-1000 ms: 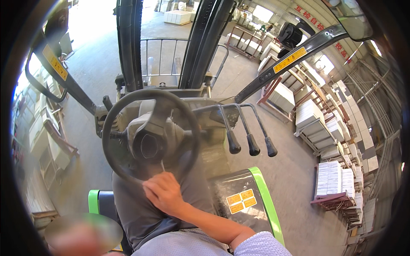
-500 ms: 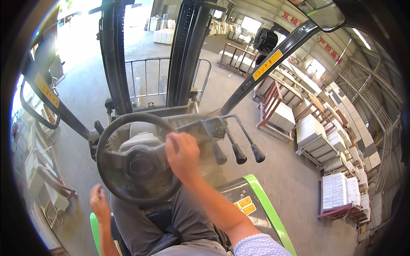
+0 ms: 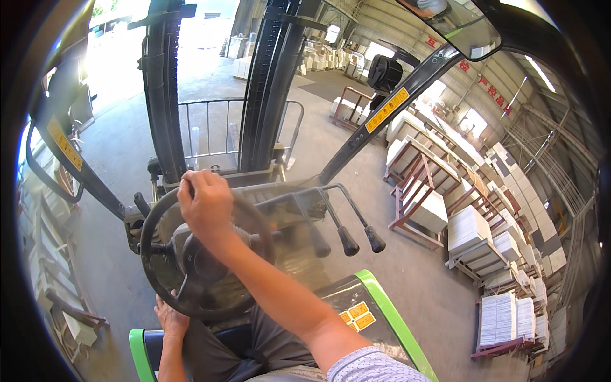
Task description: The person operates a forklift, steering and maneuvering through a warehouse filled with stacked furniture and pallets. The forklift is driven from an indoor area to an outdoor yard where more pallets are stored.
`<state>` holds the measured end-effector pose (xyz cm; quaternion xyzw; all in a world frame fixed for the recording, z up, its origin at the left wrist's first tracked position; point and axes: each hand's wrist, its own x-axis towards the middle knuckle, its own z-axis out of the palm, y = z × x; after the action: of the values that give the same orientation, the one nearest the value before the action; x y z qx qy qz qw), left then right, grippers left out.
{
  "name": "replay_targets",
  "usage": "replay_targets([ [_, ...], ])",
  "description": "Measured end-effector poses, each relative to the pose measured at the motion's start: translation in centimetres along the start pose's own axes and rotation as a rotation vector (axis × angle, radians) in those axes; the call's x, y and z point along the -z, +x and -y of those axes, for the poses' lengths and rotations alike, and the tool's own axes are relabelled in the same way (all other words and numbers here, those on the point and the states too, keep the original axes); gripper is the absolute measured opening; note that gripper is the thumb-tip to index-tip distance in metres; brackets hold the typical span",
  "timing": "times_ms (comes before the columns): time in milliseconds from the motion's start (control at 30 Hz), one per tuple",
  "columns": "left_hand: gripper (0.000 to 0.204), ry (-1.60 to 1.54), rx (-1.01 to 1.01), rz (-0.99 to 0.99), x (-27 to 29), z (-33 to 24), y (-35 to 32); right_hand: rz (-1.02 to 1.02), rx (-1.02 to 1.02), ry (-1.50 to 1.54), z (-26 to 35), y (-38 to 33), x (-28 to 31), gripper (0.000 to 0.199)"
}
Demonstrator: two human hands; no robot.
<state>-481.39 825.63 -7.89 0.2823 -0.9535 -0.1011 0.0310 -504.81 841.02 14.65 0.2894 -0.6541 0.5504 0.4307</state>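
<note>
1. Bare left hand [image 3: 172,316] is up against the lower-left rim of the round black steering wheel [image 3: 203,262]; can't tell if it's gripping.
2. Bare right hand [image 3: 207,200] is curled over the wheel's top, holding on.
3. Three bent black metal levers [image 3: 348,242] sit just right of the wheel.
4. Stacked white rectangular slabs [image 3: 498,319] are way off right.

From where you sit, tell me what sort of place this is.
Probably an industrial warehouse or workshop: pale slabs stand stacked along the right, and the view is from the seat of what looks like a forklift, with a mast ahead and control levers at the right.
</note>
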Motion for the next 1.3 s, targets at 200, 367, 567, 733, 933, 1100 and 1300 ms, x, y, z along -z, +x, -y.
replay_targets([
  [200, 0.063, 0.003, 0.034, -0.023, 0.7, -2.3, 3.3, 0.015, 0.006, 0.077, -2.6, 1.1, -3.2, 0.010],
  [367, 0.060, 0.023, 0.051, -0.049, 0.8, -3.1, 6.4, 0.034, 0.000, 0.078, -4.9, 2.8, -5.4, 0.010],
  [567, 0.060, 0.019, 0.072, -0.104, 1.0, -4.1, 9.9, 0.009, 0.028, 0.116, -7.7, 4.9, -8.2, 0.011],
  [733, 0.058, -0.004, 0.120, -0.142, -0.2, -3.9, 13.6, 0.027, 0.045, 0.147, -10.5, 6.4, -10.9, 0.012],
  [933, 0.044, -0.387, 0.236, -0.268, -1.9, -5.8, 15.8, 0.143, 0.069, 0.142, -13.5, 7.4, -11.3, 0.012],
  [1100, 0.040, 0.068, 0.138, -0.332, -2.1, -9.5, 12.6, 0.194, 0.073, 0.046, -16.2, 7.2, -5.4, 0.011],
  [1300, 0.049, 0.194, 0.160, -0.155, -3.7, -14.8, 12.6, 0.164, -0.012, 0.113, -21.0, 7.6, -0.5, 0.006],
])
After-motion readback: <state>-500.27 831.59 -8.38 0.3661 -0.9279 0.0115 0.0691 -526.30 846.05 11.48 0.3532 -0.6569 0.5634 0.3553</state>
